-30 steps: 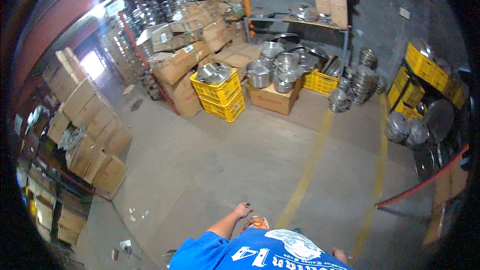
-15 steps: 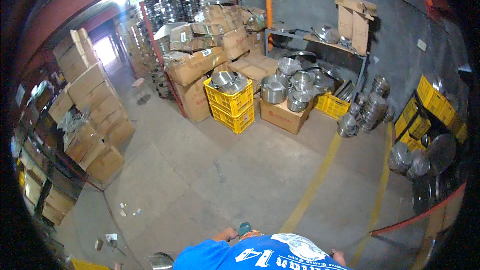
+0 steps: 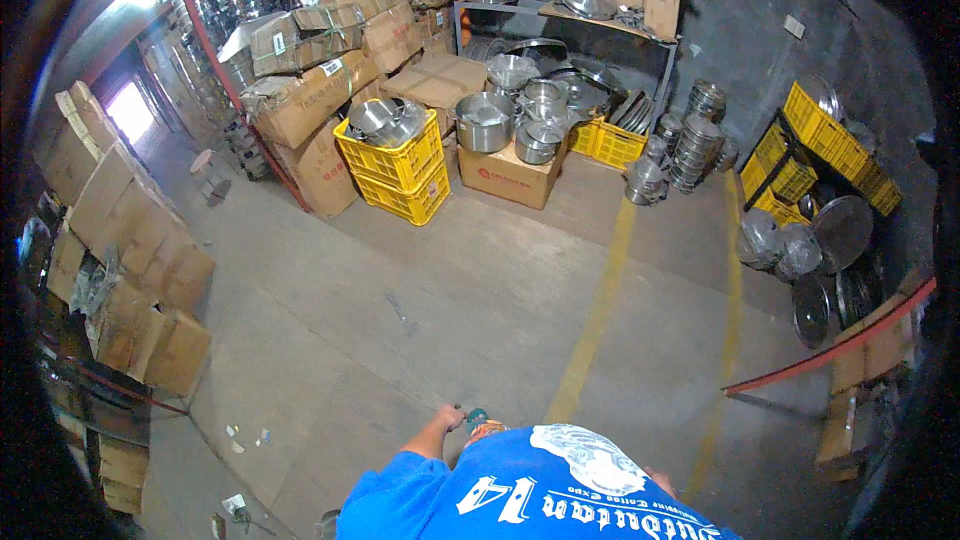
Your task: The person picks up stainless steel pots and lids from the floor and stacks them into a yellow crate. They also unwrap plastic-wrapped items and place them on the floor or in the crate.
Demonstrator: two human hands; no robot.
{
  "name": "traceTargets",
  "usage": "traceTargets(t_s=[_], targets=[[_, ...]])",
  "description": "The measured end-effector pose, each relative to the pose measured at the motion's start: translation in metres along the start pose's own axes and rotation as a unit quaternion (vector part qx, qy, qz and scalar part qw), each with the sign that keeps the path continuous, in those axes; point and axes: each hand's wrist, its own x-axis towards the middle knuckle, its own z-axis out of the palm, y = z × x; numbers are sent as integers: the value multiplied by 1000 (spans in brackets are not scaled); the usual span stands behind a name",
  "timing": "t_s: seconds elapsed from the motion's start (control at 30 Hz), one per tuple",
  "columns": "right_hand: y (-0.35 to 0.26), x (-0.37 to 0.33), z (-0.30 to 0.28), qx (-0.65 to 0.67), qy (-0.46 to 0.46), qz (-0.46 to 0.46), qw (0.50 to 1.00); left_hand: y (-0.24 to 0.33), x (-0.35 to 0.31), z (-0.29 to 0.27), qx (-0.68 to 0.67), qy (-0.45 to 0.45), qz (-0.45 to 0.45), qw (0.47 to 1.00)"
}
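Note:
At the lower middle, my left hand (image 3: pixel 450 417) hangs low beside my body at the end of a bare forearm. It is small and seen from above; its fingers seem drawn in, but whether they hold anything I cannot tell. Just right of it shows a dark green thing (image 3: pixel 476 416), perhaps the front of a shoe, with an orange patterned patch (image 3: pixel 489 429) behind it. My right hand (image 3: pixel 661 482) barely shows past the blue shirt (image 3: pixel 560 485), and its fingers are mostly hidden. Neither hand visibly touches the stacked goods.
Two stacked yellow crates (image 3: pixel 405 175) hold steel pots. Beside them, steel pots (image 3: pixel 487 123) stand on a carton (image 3: pixel 510 177). Cartons (image 3: pixel 150 270) line the left. Stacked pots (image 3: pixel 697 145), yellow crates (image 3: pixel 825 130) and a red rail (image 3: pixel 830 338) lie right. Yellow lines (image 3: pixel 597 320) mark the floor.
The view has shifted, so the crates, pots and shelves sit farther left and higher. My left forearm shows more, and the left hand is a little higher in the picture.

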Motion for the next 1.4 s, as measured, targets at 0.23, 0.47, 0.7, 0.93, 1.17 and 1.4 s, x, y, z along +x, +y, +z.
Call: traceTargets(t_s=[0.23,0.47,0.7,0.93,1.17,1.4], targets=[[9,22,1,-38,17,30,999,7,2,17,-66,-17,-18,998],[-50,72,-9,157,3,137,978,-47,9,12,-62,46,-25,997],[-186,113,36,233,-38,4,972,-104,42,-76,-27,-91,-120,988],[-284,115,73,179,-96,16,979,-99,76,-152,-108,72,-52,990],[-329,168,64,115,-93,84,985,-49,152,-191,-172,64,-82,979],[-452,328,92,116,-187,74,973,23,194,-283,-129,61,-77,987]])
